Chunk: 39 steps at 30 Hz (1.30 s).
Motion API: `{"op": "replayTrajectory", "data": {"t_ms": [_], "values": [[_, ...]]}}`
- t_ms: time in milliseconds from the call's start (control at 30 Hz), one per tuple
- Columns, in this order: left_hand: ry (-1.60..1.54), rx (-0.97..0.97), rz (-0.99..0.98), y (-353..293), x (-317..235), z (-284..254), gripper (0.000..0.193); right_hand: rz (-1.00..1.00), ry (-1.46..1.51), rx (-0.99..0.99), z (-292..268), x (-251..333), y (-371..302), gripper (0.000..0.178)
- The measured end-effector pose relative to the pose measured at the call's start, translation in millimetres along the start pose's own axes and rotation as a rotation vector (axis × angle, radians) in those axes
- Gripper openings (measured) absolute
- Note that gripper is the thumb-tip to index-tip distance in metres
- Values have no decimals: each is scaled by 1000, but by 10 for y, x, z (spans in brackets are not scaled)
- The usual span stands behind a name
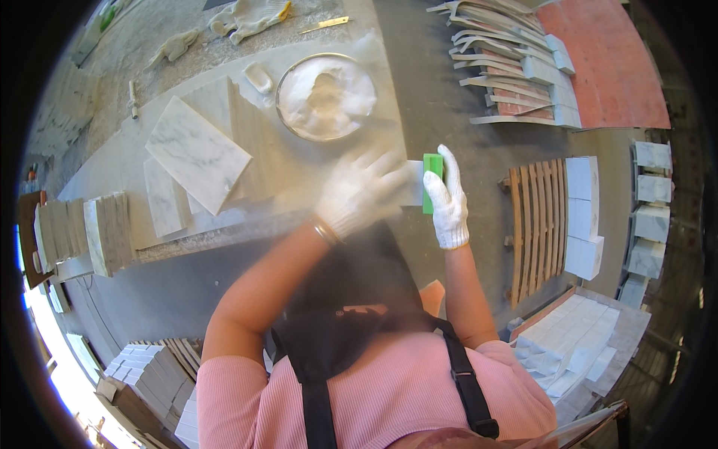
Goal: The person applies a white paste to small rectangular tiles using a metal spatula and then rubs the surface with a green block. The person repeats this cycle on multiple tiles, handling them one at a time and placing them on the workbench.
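Note:
My right hand [450, 208], in a white knit glove, is closed around a bright green bar-shaped block [433, 184] held upright. A flat pale piece [413, 184] juts from the block's left side; whether the two are joined I cannot tell. Close to that piece, my left hand [360, 192] in a matching glove is smeared by motion, its fingers fanned out and nothing visible in them. Beyond my left hand stands a round metal-rimmed basin [327, 138] of white material, beige in the middle. A veined marble tile [198, 153] lies tilted across other tiles on the worktable [280, 176].
Tile stacks [107, 232] stand at the table's left end. Farther back lie a yellow cutter knife [324, 25] and spare gloves [250, 19]. To the right are a wooden pallet [537, 228], white boxes [583, 217] and curved strips [501, 63] on the floor.

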<state>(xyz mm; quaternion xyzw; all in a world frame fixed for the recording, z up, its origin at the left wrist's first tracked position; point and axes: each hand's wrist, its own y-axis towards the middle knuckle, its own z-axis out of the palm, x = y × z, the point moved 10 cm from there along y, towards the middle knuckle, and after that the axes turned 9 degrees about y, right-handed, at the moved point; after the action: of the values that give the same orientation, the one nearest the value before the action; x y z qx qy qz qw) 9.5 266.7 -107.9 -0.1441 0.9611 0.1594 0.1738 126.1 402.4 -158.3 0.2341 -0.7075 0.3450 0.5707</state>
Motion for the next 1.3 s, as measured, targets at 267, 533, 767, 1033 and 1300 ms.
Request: {"op": "replayTrajectory", "data": {"t_ms": [267, 533, 767, 1033, 1300], "values": [[-22, 35, -7, 5, 24, 33, 76, 35, 240, -31, -115, -121, 157, 65], [7, 5, 23, 13, -16, -26, 69, -22, -51, -54, 22, 82, 204, 69], [-61, 26, -2, 6, 17, 13, 74, -95, -226, -32, -37, 22, 80, 68], [-52, 87, -10, 7, 20, 62, 74, 58, 378, -32, -36, -86, 124, 65], [-17, 68, -7, 11, 31, 46, 77, 87, 269, -50, 47, -59, 156, 68]]}}
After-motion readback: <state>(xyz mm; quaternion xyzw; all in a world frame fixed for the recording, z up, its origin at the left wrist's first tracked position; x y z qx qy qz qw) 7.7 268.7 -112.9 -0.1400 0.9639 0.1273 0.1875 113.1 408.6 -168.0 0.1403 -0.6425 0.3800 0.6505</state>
